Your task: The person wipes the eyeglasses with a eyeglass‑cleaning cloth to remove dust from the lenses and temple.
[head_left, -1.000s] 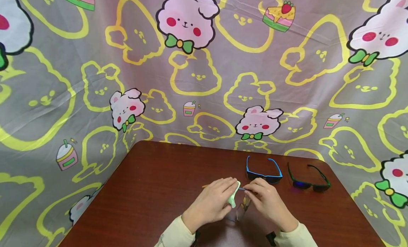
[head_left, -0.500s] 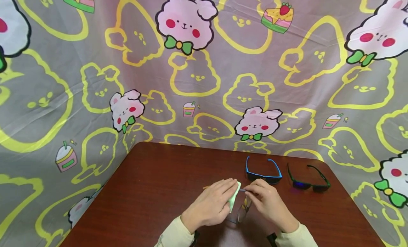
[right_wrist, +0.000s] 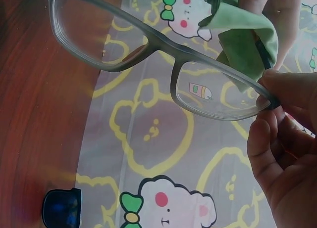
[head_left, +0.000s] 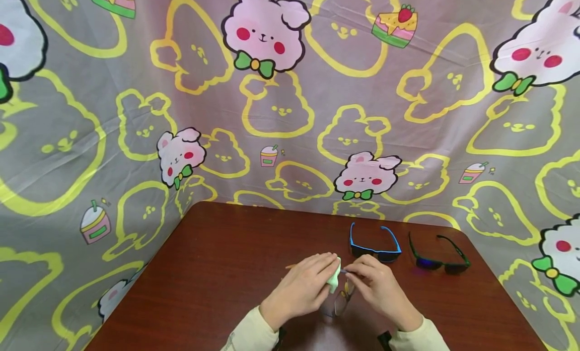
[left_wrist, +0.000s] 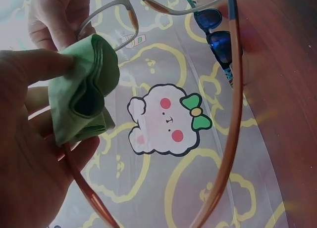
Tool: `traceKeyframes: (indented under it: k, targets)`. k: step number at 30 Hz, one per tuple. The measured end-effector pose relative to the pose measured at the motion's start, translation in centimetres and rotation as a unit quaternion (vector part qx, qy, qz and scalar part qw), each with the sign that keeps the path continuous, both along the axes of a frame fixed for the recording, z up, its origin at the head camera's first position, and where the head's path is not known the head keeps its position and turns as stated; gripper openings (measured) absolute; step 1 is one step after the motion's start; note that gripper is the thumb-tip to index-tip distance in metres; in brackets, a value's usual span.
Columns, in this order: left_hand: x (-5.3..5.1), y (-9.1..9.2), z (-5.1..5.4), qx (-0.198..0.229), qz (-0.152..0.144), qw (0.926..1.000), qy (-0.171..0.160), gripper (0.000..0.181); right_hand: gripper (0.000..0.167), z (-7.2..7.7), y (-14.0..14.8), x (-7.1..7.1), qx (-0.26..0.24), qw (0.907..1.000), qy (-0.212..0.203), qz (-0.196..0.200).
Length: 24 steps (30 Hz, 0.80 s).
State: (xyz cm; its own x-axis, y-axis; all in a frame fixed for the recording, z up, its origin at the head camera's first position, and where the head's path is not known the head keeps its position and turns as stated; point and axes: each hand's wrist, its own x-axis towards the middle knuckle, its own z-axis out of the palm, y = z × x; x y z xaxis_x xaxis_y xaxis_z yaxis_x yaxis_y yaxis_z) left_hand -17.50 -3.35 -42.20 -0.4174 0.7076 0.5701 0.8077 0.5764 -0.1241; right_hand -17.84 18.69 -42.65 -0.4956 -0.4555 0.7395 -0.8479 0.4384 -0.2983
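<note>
A pair of clear-lensed eyeglasses (right_wrist: 166, 46) with a grey front and orange-brown temples hangs above the table between both hands. With thumb and fingers, my right hand (head_left: 382, 288) pinches the frame's corner by the hinge, close up in the right wrist view. My left hand (head_left: 299, 285) grips a folded light green cloth (left_wrist: 81, 97) around one temple of the eyeglasses, near that hinge. The brown end of this temple (left_wrist: 89, 191) comes out below the cloth, while the other temple (left_wrist: 233, 119) is free. Cloth and fingers hide the wrapped stretch of the temple.
Blue-framed sunglasses (head_left: 388, 256) stand with temples unfolded on the dark red-brown table (head_left: 217, 270), beyond the right hand. Dark sunglasses with green edges (head_left: 430, 263) lie to their right. A cartoon-patterned curtain (head_left: 281, 119) rises behind the table and along its sides.
The cloth's visible edge has changed shape beside the left fingers, and the left hand has shifted slightly. The eyeglasses have tilted a little. My right hand keeps its pinch in nearly the same place.
</note>
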Motion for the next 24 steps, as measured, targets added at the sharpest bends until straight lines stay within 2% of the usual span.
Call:
traceKeyframes:
  k: [6, 15, 19, 24]
  targets:
    - [0.08, 0.15, -0.06, -0.003, 0.004, 0.9999, 0.013, 0.046, 0.011, -0.07, -0.3, 0.14, 0.004, 1.0, -0.002, 0.0]
    - [-0.11, 0.77, -0.39, 0.014, 0.026, 0.9986, 0.045, 0.031, 0.011, -0.21, -0.63, 0.14, 0.004, 0.9999, -0.002, 0.016]
    - [-0.14, 0.95, -0.51, 0.027, 0.027, 0.9971, 0.065, 0.024, 0.004, -0.26, -0.78, 0.18, 0.002, 0.9996, 0.005, 0.028]
    - [-0.32, 1.02, -0.6, 0.039, 0.023, 0.9954, 0.085, 0.016, 0.008, -0.18, -0.75, 0.17, 0.004, 0.9995, 0.002, 0.032]
